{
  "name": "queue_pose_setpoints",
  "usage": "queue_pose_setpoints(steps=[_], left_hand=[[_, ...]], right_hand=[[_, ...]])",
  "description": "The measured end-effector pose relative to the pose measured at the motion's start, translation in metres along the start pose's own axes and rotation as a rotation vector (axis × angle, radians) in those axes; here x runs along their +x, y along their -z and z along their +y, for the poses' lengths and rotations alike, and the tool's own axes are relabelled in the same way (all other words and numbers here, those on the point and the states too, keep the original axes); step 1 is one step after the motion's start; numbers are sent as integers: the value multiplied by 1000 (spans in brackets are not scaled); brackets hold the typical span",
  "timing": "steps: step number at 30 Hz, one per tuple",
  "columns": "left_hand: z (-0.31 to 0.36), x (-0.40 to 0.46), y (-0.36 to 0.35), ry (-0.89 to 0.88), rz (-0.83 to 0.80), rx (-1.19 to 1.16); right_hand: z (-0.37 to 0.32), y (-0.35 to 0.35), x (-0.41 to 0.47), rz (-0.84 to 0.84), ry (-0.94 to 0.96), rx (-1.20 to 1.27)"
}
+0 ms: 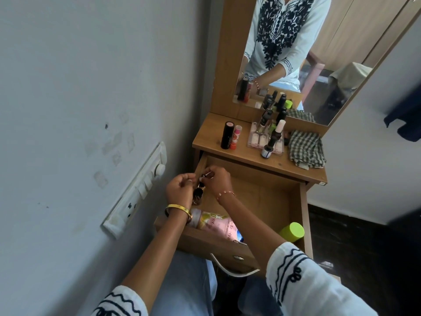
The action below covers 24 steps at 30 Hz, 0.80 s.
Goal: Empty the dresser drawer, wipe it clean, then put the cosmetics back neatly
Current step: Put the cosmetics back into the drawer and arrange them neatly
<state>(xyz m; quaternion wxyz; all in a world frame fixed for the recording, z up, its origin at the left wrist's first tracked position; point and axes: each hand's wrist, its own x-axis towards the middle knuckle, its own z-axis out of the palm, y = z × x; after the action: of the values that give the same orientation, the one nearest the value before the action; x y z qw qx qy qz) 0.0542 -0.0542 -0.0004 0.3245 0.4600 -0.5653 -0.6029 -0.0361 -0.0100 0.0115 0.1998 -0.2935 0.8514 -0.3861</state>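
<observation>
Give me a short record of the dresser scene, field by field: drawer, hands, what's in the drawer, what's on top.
drawer: open, mostly bare wood
left hand: at the drawer's far left corner, on small bottles
right hand: beside it, fingers pinching a small item
in drawer: pink bottle lying at the front, green-capped bottle at front right
on top: black tube, orange tube, clear tray of bottles, checked cloth
</observation>
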Motion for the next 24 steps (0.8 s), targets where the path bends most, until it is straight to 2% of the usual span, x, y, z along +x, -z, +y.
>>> queue_pose_setpoints(steps=[15, 24], left_hand=[[4, -3, 0, -10, -40, 28], [21, -15, -13, -85, -88, 74]], right_hand=[[0, 9, -4, -21, 39, -18], [-10, 57, -12, 17, 102, 17]])
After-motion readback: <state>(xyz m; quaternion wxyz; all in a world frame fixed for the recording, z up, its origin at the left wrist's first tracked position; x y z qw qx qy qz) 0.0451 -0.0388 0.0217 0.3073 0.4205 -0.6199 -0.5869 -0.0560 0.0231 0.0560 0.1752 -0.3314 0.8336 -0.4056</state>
